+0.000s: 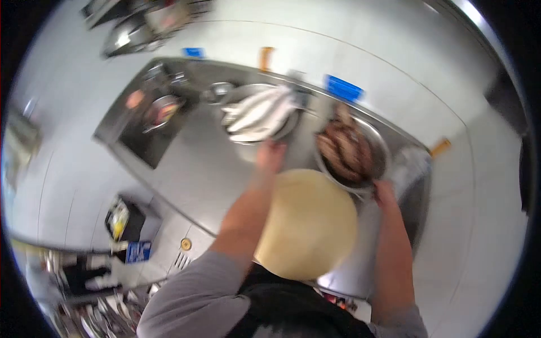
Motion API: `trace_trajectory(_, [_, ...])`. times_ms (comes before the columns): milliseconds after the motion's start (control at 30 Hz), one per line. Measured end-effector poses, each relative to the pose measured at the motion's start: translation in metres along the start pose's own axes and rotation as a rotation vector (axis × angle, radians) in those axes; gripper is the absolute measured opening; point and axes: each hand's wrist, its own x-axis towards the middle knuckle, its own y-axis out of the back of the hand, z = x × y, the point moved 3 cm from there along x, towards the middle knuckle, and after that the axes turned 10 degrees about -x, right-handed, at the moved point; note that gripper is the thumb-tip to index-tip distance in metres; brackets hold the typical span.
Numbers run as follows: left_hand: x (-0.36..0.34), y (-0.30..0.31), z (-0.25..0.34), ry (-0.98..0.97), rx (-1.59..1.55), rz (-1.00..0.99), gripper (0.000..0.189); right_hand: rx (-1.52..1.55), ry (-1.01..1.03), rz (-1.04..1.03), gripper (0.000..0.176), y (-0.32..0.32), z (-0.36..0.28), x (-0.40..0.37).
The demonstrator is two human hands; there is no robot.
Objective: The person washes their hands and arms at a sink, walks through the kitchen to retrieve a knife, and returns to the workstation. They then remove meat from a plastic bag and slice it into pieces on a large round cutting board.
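Observation:
My left hand is at the near rim of a metal bowl, its fingers closed there, though blur softens them. Several long silvery-white fish lie heaped in that bowl. Over to the right, my right hand grips the near right rim of a second metal bowl. Reddish-brown, elongated pieces fill it; their kind is too smeared to name. Between my forearms, close to my body, lies a round cream-coloured board.
The steel counter has a sink basin at left holding a strainer-like vessel. A small metal bowl stands beside the fish. Crumpled clear plastic lies at right near an orange handle. A dark bin stands on the floor.

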Motion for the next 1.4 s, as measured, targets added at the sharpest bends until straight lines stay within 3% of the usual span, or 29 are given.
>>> trace_trajectory(33, [-0.019, -0.002, 0.011, 0.095, -0.181, -0.376, 0.019, -0.109, -0.032, 0.042, 0.037, -0.001, -0.008, -0.013])
trace_trajectory(67, [-0.065, -0.038, 0.024, 0.172, -0.062, 0.086, 0.022, -0.345, -0.027, -0.014, 0.06, 0.007, -0.007, -0.01])
trace_trajectory(100, [-0.092, -0.062, 0.036, 0.196, 0.055, 0.146, 0.029, -0.397, -0.012, 0.088, 0.066, 0.001, -0.028, -0.033])
trace_trajectory(200, [-0.145, -0.048, 0.069, 0.168, 0.288, 0.011, 0.03, -0.422, 0.012, 0.195, 0.058, 0.016, -0.023, -0.058])
trace_trajectory(267, [-0.175, -0.03, 0.096, 0.143, 0.484, -0.038, 0.024, -0.783, 0.333, 0.49, 0.048, 0.018, -0.01, -0.079])
trace_trajectory(333, [-0.211, -0.016, 0.126, 0.035, 0.633, 0.016, 0.02, -0.733, 0.308, 0.464, 0.04, 0.021, -0.007, -0.11])
trace_trajectory(400, [-0.244, -0.006, 0.157, 0.004, 0.724, 0.107, 0.019, -0.677, 0.114, 0.504, 0.045, 0.031, 0.004, -0.125])
trace_trajectory(433, [-0.258, -0.001, 0.169, -0.01, 0.723, 0.109, 0.019, -0.674, 0.126, 0.496, 0.045, 0.033, 0.007, -0.122])
trace_trajectory(500, [-0.284, 0.013, 0.192, -0.056, 0.807, 0.209, 0.019, -0.544, 0.366, 0.883, 0.062, 0.042, 0.017, -0.119])
trace_trajectory(533, [-0.294, 0.019, 0.201, -0.063, 0.809, 0.207, 0.019, -0.538, 0.369, 0.882, 0.062, 0.047, 0.023, -0.104])
trace_trajectory(600, [-0.313, 0.024, 0.213, -0.086, 0.824, 0.23, 0.018, -0.565, 0.397, 1.008, 0.079, 0.059, 0.016, -0.078])
trace_trajectory(700, [-0.338, 0.022, 0.218, -0.115, 0.823, 0.239, 0.017, -0.581, 0.428, 1.045, 0.082, 0.065, -0.003, -0.078])
trace_trajectory(833, [-0.363, 0.041, 0.231, -0.127, 0.802, 0.279, 0.018, -0.569, 0.254, 0.848, 0.067, 0.079, 0.005, -0.064])
trace_trajectory(900, [-0.371, 0.061, 0.238, -0.13, 0.788, 0.264, 0.019, -0.477, 0.097, 0.561, 0.044, 0.092, 0.047, -0.012])
trace_trajectory(933, [-0.378, 0.075, 0.243, -0.155, 0.846, 0.308, 0.019, -0.479, 0.107, 0.556, 0.044, 0.091, 0.041, -0.014])
trace_trajectory(1000, [-0.399, 0.118, 0.258, -0.159, 0.98, 0.389, 0.017, 0.307, 0.311, 0.511, 0.024, 0.091, 0.043, -0.028])
trace_trajectory(1033, [-0.407, 0.15, 0.269, -0.146, 1.05, 0.411, 0.016, 0.309, 0.311, 0.514, 0.024, 0.094, 0.048, -0.032])
trace_trajectory(1100, [-0.439, 0.228, 0.295, -0.066, 1.409, 0.517, 0.024, 0.909, 0.357, 0.217, 0.025, 0.098, 0.062, -0.038])
trace_trajectory(1133, [-0.465, 0.272, 0.302, -0.078, 1.327, 0.612, 0.025, 0.914, 0.36, 0.223, 0.025, 0.098, 0.064, -0.047])
trace_trajectory(1167, [-0.483, 0.31, 0.32, 0.58, 1.889, 0.534, 0.019, 1.048, 0.29, 0.185, 0.026, 0.093, 0.069, -0.055])
trace_trajectory(1200, [-0.524, 0.339, 0.324, 0.459, 1.531, 0.554, 0.028, 1.181, 0.218, 0.145, 0.028, 0.087, 0.074, -0.062])
trace_trajectory(1233, [-0.521, 0.342, 0.327, 0.46, 1.538, 0.549, 0.028, 1.185, 0.219, 0.152, 0.028, 0.082, 0.081, -0.069])
trace_trajectory(1333, [-0.516, 0.35, 0.322, 0.458, 1.867, 0.278, 0.025, 1.087, 0.168, 0.065, 0.03, 0.071, 0.103, -0.072])
trace_trajectory(1400, [-0.523, 0.357, 0.313, 0.445, 2.069, 0.089, 0.022, 1.045, -0.018, 0.12, 0.045, 0.066, 0.139, -0.038])
